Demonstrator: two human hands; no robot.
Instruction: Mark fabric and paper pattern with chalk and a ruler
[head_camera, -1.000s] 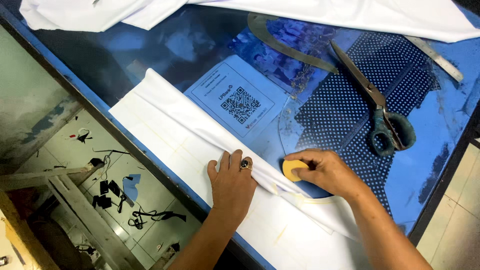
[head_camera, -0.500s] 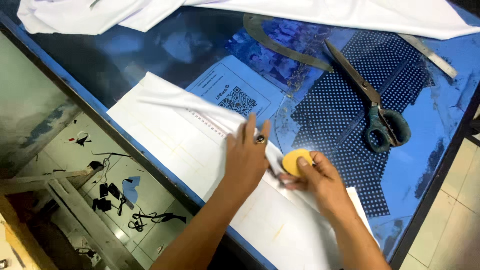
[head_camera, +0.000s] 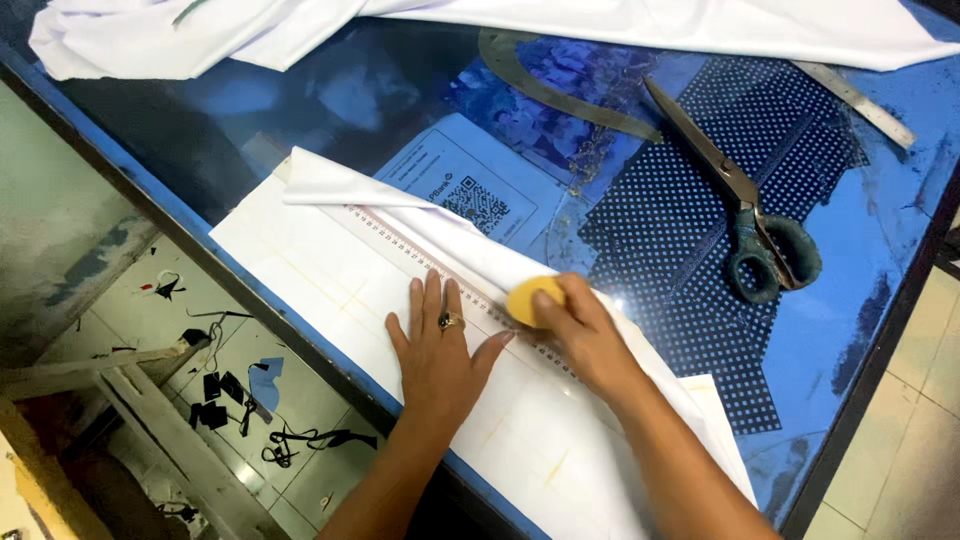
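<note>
- The left hand (head_camera: 438, 352) lies flat, fingers spread wide and palm down, on the white fabric (head_camera: 330, 250) near the front edge of the bench (head_camera: 880, 330); it grips nothing and wears a ring on one finger.
- The right hand (head_camera: 585, 335) is closed on a yellow chalk (head_camera: 528, 298), pinched between thumb and fingers, with the chalk touching a clear ruler (head_camera: 420, 255).
- The ruler runs slantwise across the fabric, from the far left down toward the right wrist; the left fingertips sit just beside its near edge.
- The fabric's near edge runs along the bench's blue front rim, with only a thin strip of bench showing between them.
- Beyond the ruler, a fold of the fabric overlaps a white printed sheet (head_camera: 470, 185) that lies under the glass top.
- Big scissors (head_camera: 745, 205) lie well apart to the right on a dotted dark cloth (head_camera: 690, 230), blades closed and pointing to the far left.
- A curved ruler (head_camera: 560, 95) and a straight metal ruler (head_camera: 855, 100) lie at the far side, near a heap of white cloth (head_camera: 200, 30).
- Bare glass shows between the fabric and the far heap, on the left.
- Below the bench's left edge, the tiled floor (head_camera: 180, 330) holds dark scraps.
</note>
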